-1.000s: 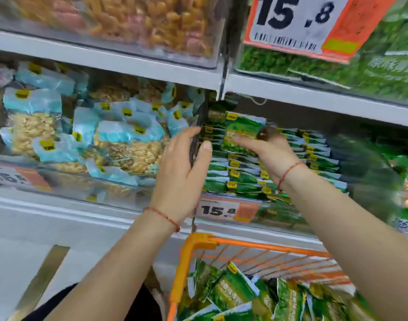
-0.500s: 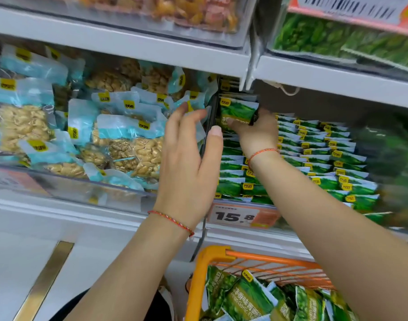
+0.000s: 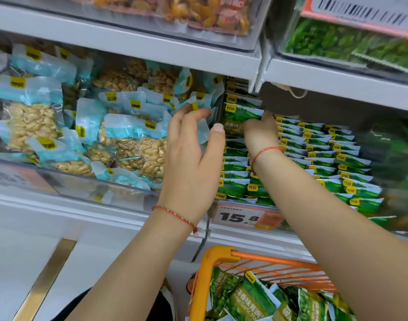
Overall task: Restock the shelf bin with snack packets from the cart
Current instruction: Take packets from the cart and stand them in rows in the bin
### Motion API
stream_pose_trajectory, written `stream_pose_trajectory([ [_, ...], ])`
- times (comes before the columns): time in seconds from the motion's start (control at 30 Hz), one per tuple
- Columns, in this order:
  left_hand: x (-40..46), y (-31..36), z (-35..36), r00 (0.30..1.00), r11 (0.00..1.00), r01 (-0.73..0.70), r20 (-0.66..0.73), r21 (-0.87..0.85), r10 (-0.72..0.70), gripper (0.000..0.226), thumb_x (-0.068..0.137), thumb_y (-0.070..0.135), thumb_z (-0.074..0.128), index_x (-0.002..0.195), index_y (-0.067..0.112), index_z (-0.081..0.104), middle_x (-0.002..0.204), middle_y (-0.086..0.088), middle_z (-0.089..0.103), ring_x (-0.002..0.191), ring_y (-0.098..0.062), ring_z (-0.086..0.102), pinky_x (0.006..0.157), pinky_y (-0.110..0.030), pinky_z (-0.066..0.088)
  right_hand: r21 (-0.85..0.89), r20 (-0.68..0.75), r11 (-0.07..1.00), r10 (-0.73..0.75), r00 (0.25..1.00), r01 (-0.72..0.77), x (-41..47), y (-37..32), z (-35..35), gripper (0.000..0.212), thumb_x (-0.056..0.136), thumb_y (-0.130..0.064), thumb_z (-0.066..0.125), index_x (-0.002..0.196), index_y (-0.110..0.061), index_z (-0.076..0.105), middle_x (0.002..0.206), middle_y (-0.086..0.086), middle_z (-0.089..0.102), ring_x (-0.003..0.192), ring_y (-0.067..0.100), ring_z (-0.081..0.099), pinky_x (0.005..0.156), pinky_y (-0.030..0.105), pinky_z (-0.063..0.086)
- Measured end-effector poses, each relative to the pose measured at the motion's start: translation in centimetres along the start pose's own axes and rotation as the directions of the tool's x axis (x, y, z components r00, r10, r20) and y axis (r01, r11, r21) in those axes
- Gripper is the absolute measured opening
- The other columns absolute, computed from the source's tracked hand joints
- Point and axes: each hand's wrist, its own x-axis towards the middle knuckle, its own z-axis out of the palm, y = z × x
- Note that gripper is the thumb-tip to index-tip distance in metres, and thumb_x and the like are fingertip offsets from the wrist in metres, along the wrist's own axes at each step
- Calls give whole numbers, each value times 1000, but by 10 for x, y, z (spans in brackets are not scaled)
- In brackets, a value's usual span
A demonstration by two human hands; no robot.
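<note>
I have the green packet at the back-left top of the shelf bin, my right hand pinching its edge. My left hand hovers beside it, fingers loosely spread, holding nothing. If I let go before it seats, I judge it could slide off the stacked rows toward the cart.

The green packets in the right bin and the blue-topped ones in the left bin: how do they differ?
The green packets are opaque and stacked in neat rows; the blue-topped packets are clear, showing pale nuts, and lie jumbled. The right hand holds a green one; the left hand holds nothing. Both carry yellow labels.
</note>
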Motion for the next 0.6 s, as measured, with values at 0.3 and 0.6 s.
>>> stream_pose_trajectory([
  [0.3,-1,-2,-2,997,996,-72,-6,42,73,39,92,39,40,127,25,49,146,2,31,130,-15,38,100,-43,41,-363,-54,859,-406,912,361,5,8,-2,53,91,-4,51,139,-27,43,139,7,47,79,19,58,70,23,42],
  [0.6,-3,-3,-2,995,994,-94,-8,53,95,36,92,37,42,125,25,50,147,1,29,133,-14,34,100,-45,42,-259,137,927,-244,960,272,27,-2,-22,58,85,-11,68,138,-23,48,143,3,45,96,15,54,91,32,52],
])
